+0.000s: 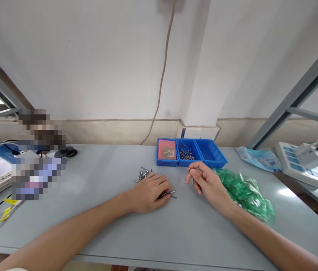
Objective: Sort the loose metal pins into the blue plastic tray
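My left hand [151, 192] rests palm down on the grey table, fingers curled over several thin metal pins [171, 193] whose ends stick out beneath the fingertips. Behind its knuckles lies a loose heap of similar metal pins [143, 174]. My right hand [202, 180] is raised just in front of the blue bins, thumb against the index finger in a pinch and the other fingers bent. Whatever may sit in that pinch is too small to make out. More metal pins [186, 154] fill part of the middle blue bin [185, 163].
The left blue bin [167, 163] holds a pink sheet and a small clear bag; the right blue bin [210, 152] stands beside it. Green plastic bags [245, 192] lie by my right forearm. A blue-white packet [259, 159] and a power strip [300, 165] are further right.
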{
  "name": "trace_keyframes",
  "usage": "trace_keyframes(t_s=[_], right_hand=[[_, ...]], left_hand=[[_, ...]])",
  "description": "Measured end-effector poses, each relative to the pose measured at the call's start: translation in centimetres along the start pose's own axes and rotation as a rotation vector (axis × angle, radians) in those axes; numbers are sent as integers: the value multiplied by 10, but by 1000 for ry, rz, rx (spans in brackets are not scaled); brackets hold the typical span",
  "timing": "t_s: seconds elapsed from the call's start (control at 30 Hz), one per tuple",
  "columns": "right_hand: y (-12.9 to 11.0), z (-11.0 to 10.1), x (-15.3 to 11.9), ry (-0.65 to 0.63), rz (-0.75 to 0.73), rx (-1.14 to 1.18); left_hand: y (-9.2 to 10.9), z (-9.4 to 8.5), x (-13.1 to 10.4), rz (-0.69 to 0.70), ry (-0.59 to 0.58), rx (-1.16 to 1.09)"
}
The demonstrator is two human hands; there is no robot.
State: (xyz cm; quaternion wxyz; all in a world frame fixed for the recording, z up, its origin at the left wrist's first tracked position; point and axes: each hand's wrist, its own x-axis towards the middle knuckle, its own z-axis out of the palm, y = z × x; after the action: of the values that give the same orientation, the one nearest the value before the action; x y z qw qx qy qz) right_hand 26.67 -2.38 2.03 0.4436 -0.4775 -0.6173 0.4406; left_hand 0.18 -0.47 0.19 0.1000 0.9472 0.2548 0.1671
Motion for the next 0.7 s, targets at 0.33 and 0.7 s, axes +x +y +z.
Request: trace_keyframes(t_s=[0.33,0.7], right_hand=[[2,-1,-1,22,37,-44],[7,0,3,64,-15,18]], left_hand=[[2,-2,0,-12,-2,-12],[1,0,0,-2,3,-16]])
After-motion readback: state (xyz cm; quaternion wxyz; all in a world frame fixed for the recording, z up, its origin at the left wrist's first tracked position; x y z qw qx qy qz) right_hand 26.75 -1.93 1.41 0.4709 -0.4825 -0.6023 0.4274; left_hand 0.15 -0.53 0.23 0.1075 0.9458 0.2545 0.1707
